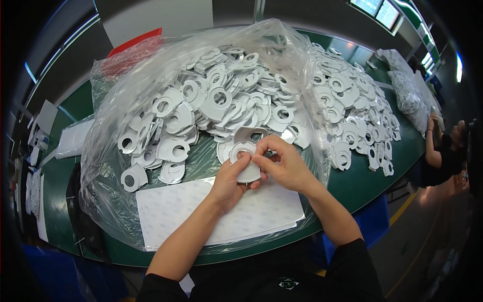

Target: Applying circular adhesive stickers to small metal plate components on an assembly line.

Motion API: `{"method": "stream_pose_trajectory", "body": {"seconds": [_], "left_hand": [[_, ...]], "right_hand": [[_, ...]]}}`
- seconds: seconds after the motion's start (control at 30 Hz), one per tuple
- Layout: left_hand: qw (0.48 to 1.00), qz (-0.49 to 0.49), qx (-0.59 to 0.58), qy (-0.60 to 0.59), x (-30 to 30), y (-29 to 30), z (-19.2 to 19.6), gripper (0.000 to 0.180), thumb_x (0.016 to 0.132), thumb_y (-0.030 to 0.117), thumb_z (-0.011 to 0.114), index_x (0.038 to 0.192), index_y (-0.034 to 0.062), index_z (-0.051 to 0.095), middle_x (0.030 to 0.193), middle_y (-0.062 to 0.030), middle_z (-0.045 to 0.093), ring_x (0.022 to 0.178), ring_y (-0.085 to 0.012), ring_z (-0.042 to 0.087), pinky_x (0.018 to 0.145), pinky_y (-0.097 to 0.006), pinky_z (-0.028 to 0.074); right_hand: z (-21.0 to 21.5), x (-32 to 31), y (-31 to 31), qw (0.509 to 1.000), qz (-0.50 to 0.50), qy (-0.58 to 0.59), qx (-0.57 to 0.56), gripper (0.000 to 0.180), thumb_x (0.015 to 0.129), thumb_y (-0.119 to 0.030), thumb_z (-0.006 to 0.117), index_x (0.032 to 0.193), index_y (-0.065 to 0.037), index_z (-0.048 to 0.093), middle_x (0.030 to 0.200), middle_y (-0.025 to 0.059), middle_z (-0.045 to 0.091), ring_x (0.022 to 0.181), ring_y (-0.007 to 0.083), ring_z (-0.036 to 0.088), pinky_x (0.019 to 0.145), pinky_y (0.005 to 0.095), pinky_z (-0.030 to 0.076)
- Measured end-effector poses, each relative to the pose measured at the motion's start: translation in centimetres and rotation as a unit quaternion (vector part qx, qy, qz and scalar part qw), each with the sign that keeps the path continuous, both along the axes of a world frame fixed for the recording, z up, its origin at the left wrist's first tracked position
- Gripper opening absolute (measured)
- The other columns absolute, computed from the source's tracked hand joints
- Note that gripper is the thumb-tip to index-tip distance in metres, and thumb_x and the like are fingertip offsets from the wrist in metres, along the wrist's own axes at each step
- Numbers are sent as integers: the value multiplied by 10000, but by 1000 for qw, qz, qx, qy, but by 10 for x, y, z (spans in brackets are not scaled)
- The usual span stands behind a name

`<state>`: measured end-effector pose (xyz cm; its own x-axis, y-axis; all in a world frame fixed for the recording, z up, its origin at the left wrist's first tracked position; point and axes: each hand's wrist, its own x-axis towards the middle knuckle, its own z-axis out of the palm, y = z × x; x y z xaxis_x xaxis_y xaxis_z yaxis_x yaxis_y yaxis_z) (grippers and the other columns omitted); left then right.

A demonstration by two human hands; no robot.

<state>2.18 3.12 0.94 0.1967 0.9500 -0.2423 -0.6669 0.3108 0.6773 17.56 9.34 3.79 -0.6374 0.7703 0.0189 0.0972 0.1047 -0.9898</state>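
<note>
A white plastic part with a round hole (249, 172) is held up over the table's near middle. My left hand (231, 180) grips it from the left and below, thumb on its face near the hole. On its right side, my right hand (283, 163) has thumb and forefinger pinched together at the part's upper edge. Whether something thin sits in that pinch is too small to tell. Right behind the hands rises a large heap of similar white parts (219, 98), lying on clear plastic film. Below the hands lie white sheets (221, 216) with faint print.
Clear plastic film (113, 201) spreads over the green table (362, 186). A second heap of white parts (352, 108) lies to the right. Bagged parts (410, 93) stand farther right, near another person (445, 151). At the back left is a red piece (135, 43); blue bins (370, 226) sit below.
</note>
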Motion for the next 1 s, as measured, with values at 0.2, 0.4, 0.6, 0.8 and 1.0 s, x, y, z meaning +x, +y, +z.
{"method": "stream_pose_trajectory", "body": {"seconds": [0.2, 0.4, 0.6, 0.8, 1.0], "left_hand": [[1000, 6, -1, 0, -2, 0, -3, 165, 953, 221, 470, 1003, 67, 502, 889, -102, 619, 748, -161, 618, 535, -261, 449], [1000, -2, 15, 27, -1, -1, -2, 165, 949, 225, 473, 1011, 72, 478, 891, -105, 619, 747, -161, 614, 556, -269, 455], [996, -26, 45, 68, 1, -4, -5, 195, 957, 256, 464, 1037, 78, 463, 912, -97, 615, 765, -150, 606, 589, -263, 457], [993, -55, 55, 88, 2, -4, -1, 196, 965, 259, 455, 1034, 76, 471, 916, -74, 602, 781, -127, 591, 594, -245, 445], [989, -77, 82, 93, 3, -3, -9, 493, 966, 503, 282, 1089, 74, 493, 879, -63, 597, 749, -119, 582, 553, -221, 413]], "right_hand": [[2, 1, 0, 989, -8, -42, 142, 112, 850, -60, 622, 940, -20, 568, 981, 59, 545, 695, 85, 574, 593, 215, 483], [13, -1, -4, 996, -77, 26, 46, 238, 825, -62, 654, 1044, 21, 613, 885, 58, 619, 645, 92, 602, 608, 213, 483], [3, 1, 5, 997, -79, 9, 13, 231, 829, -60, 647, 1036, 41, 651, 775, 43, 640, 638, 69, 595, 563, 199, 474], [7, -3, -2, 994, -110, 0, -5, 112, 831, -46, 635, 887, 51, 643, 725, 47, 634, 540, 70, 574, 484, 192, 446], [9, -6, -5, 992, -123, -8, -16, 130, 835, -73, 652, 798, 34, 589, 698, 57, 639, 498, 64, 563, 440, 188, 419]]}}
